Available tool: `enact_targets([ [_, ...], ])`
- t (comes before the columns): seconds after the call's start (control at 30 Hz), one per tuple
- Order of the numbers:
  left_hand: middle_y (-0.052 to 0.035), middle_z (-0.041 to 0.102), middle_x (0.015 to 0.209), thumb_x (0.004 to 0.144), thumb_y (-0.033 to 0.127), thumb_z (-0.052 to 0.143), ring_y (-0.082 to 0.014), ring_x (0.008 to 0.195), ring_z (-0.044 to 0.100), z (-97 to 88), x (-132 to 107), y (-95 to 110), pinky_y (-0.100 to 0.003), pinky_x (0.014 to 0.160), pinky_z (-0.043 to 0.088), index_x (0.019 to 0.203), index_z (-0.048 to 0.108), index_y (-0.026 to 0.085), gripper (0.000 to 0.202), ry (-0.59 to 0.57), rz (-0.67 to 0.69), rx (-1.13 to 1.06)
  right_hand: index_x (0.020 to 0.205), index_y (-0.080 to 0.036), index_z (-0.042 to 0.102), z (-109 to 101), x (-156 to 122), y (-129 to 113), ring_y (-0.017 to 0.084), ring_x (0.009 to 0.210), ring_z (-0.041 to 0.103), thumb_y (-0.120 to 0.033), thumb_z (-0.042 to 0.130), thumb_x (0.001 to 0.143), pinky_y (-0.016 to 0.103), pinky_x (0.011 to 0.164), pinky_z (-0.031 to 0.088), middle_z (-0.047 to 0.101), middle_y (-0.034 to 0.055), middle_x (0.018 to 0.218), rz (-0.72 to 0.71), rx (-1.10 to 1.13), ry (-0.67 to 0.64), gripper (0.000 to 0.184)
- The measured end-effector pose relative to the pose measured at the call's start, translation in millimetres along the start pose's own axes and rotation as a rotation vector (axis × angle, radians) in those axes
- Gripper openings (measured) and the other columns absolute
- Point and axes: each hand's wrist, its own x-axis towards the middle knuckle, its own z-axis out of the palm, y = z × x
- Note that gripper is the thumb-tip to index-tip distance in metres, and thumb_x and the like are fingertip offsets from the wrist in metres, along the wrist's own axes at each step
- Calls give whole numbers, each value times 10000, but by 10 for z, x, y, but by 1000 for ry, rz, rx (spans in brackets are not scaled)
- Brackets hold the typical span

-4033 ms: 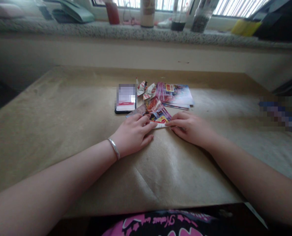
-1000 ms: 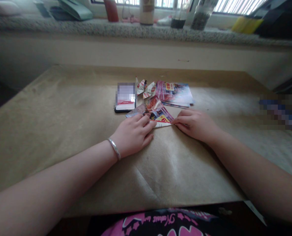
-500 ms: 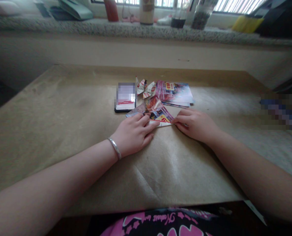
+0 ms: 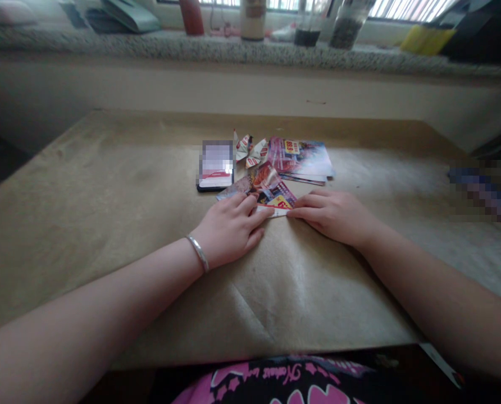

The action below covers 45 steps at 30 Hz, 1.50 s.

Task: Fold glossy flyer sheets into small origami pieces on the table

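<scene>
A colourful printed sheet of paper (image 4: 265, 178), folded to a point at the top, lies on the table with a white strip turned up along its near edge. My left hand (image 4: 229, 230), a silver bangle (image 4: 197, 252) at its wrist, rests flat over the sheet's left part, its index finger along the white strip. At the right corner, my right hand (image 4: 328, 216) presses its stretched fingertips onto the fold; its thumb is mostly hidden. Just beyond stands a folded paper figure (image 4: 250, 151) with white and red pointed flaps.
A phone (image 4: 215, 164) with a lit screen lies left of the paper figure. Several printed flyers (image 4: 303, 159) are stacked to the right. A blurred-out item (image 4: 484, 193) lies at the far right. Behind the table runs a stone sill (image 4: 217, 53) with bottles and jars.
My right hand's fingertips have slid slightly left along the fold, from the paper's right tip onto the white strip. My left hand stays in place.
</scene>
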Motion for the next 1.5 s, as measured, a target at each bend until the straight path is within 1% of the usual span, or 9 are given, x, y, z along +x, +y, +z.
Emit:
enact_targets([
  [0.1,-105,569,1202,945,388,393,-256,1105,511,6,-3,2,-400,979,413,1325,514,238,426,-1,-15,6,1099,-194,675,-11,12,21,188,877,591,-170,456,927,292,726,457,688,86,1001,-41,23,-14,280],
  [0.23,-104,561,1221,946,397,386,-264,1124,502,12,0,6,-408,997,402,1334,505,243,434,-11,-26,-3,1078,-183,684,-29,28,43,194,874,599,-158,459,919,311,746,478,684,102,986,-75,43,-27,277],
  [0.4,-103,566,1204,942,406,398,-255,1125,496,20,-3,12,-406,1001,393,1330,504,238,436,-5,-26,-30,1046,-177,696,-43,14,68,198,880,613,-157,451,919,315,746,492,683,103,991,-55,61,-34,277],
  [0.57,-100,564,1211,942,410,398,-248,1121,496,33,-22,1,-401,1000,390,1331,500,244,436,0,-28,-43,1059,-189,693,-42,-19,95,193,869,617,-152,456,909,312,742,489,680,99,986,-50,76,-35,283],
  [0.87,-112,566,1216,944,399,388,-257,1123,501,32,-17,-9,-404,993,399,1333,504,230,440,-2,-18,-27,1047,-185,688,-89,-52,120,183,810,604,-172,430,927,288,694,462,693,86,928,-89,-34,-73,285],
  [1.0,-103,571,1203,939,399,403,-248,1119,503,37,-31,-14,-397,995,396,1324,513,237,432,8,-22,-37,1035,-202,697,-85,-69,131,175,791,614,-171,441,911,282,663,449,705,69,925,-74,-56,-73,286],
  [1.13,-98,572,1201,937,409,407,-247,1115,503,41,-41,-17,-398,992,399,1326,509,243,436,8,-22,-41,959,-220,716,-82,-86,140,161,756,624,-180,474,880,281,637,434,719,49,934,-33,-58,-51,258],
  [1.33,-102,560,1223,945,413,383,-254,1125,498,30,-35,-11,-399,994,397,1344,492,238,450,-17,-27,-26,925,-226,717,-118,-113,167,164,751,636,-181,482,861,286,646,436,728,33,933,-6,-64,-81,247],
  [1.5,-106,556,1225,947,413,375,-258,1117,499,19,-40,-5,-404,989,398,1344,490,236,450,-28,-22,-21,914,-235,723,-106,-162,218,172,782,649,-176,496,849,291,668,448,730,26,955,41,-7,-82,244],
])
